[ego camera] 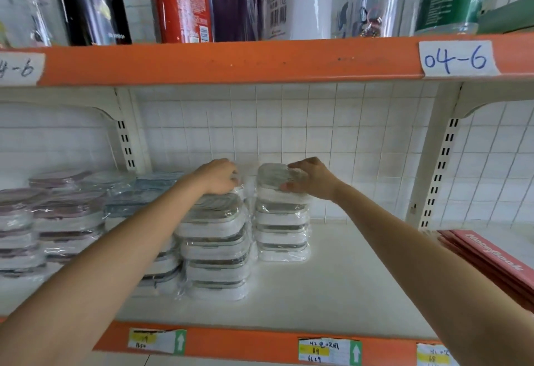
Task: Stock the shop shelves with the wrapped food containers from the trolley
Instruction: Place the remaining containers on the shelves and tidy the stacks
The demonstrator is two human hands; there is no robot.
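On the white shelf point(332, 279), my right hand point(313, 179) grips the top clear-wrapped white container point(278, 176); my left hand point(218, 176) rests, fingers curled, on the neighbouring wrapped stack point(215, 238).

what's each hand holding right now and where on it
The right hand grips the top wrapped container of the rear stack by its right edge. The left hand rests on the front stack; a grip cannot be told.
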